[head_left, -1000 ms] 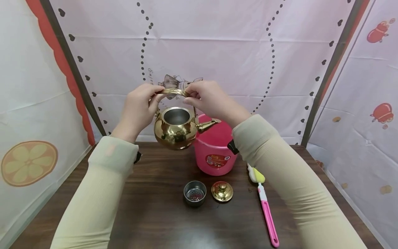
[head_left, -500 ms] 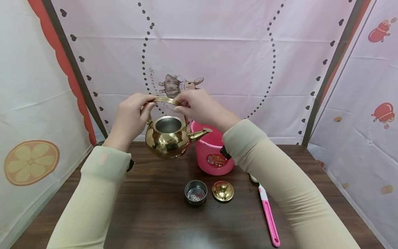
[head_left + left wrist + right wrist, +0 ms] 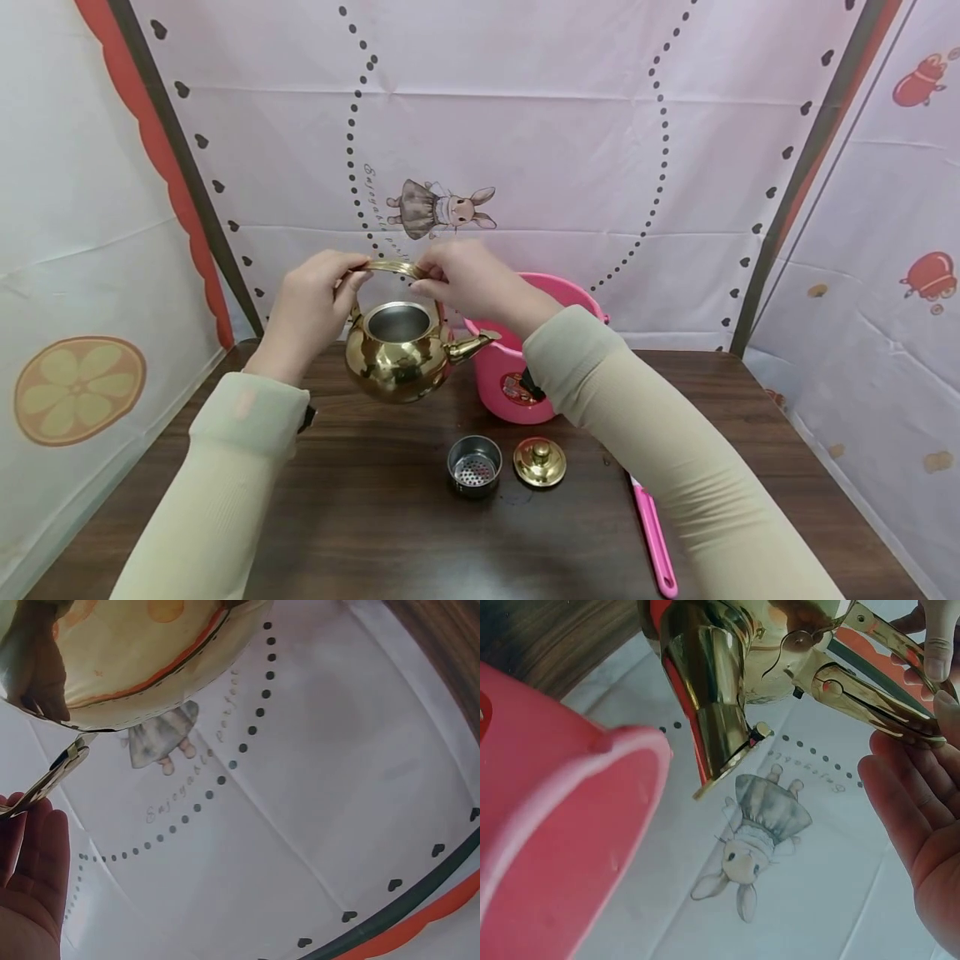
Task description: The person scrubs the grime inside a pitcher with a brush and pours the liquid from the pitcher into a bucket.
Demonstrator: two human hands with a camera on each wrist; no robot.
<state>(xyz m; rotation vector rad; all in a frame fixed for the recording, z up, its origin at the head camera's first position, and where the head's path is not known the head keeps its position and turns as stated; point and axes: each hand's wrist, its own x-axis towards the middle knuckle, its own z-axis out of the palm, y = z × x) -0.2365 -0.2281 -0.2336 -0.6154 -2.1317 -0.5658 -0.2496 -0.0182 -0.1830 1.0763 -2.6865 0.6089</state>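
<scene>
A shiny gold teapot (image 3: 397, 362) without its lid hangs above the table, its spout to the right. My left hand (image 3: 303, 312) pinches the left end of its arched handle (image 3: 392, 267), and my right hand (image 3: 472, 283) grips the right end. The right wrist view shows the spout (image 3: 709, 705) close to the bucket's rim. On the table below lie a steel strainer cup (image 3: 475, 465) with a perforated bottom and the gold lid (image 3: 540, 462), knob up. The pink bucket (image 3: 510, 387) stands behind them, partly hidden by my right arm.
To the right lies a pink-handled brush (image 3: 655, 537), its head hidden under my right sleeve. The dark wooden table (image 3: 360, 517) ends at a printed cloth wall (image 3: 525, 158) at the back, with more cloth on both sides.
Both hands have lowered the teapot and brought it to the left, away from the bucket. The lid, strainer and bucket stay in place, while my right sleeve now covers the brush head.
</scene>
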